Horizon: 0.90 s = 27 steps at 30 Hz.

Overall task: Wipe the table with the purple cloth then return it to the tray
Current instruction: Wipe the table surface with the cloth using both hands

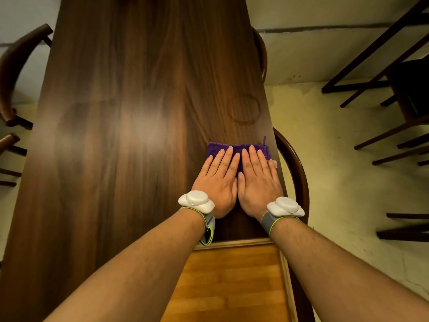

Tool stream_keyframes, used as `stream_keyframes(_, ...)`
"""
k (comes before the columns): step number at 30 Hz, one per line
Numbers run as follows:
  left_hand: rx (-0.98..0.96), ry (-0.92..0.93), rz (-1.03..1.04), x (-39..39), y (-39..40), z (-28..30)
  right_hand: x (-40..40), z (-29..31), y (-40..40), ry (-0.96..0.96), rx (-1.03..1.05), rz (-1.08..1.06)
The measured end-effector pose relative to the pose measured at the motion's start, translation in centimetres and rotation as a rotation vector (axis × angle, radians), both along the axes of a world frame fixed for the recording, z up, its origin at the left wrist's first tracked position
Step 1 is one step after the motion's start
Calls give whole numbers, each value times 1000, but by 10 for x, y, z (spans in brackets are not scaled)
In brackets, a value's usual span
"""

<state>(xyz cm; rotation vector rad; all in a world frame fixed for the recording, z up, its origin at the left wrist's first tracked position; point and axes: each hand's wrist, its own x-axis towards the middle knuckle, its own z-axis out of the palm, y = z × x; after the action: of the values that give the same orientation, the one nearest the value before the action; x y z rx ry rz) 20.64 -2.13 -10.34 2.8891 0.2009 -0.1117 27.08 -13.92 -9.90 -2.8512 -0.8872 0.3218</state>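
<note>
A long dark wooden table (130,135) runs away from the viewer, its glossy top bare and open ahead of the fingers and far out to their left. Its right edge passes just beside the right hand's little finger, so there is almost no tabletop on that side. A faint ring-shaped mark (243,109) shows on the wood a little beyond the fingertips.

A lighter wooden tray (232,282) sits at the near end of the table, behind the wrists and under the forearms, its raised rim just short of the heels of the hands.

Curved-back wooden chairs stand along both sides: one chair back (294,173) arcs just off the table edge beside the right hand, and others (14,75) stand well off to the left. More dark chair legs (394,84) cluster on the pale floor far to the right.

The purple cloth (239,151) lies flat on the table near the right edge, folded into a rectangle, with a small loop and a white tag at its right end.

The left hand (217,182) and right hand (257,182) lie palm-down on the cloth side by side, thumbs touching, fingers straight and only slightly fanned, fingertips near its far edge. Both forearms are extended, each wrist wearing a grey band with a white device (196,201).
</note>
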Motion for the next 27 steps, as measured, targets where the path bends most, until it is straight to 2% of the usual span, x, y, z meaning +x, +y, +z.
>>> stream_keyframes(27, 21, -41, 129, 152, 85, -13, 163, -16, 93, -66, 38, 92)
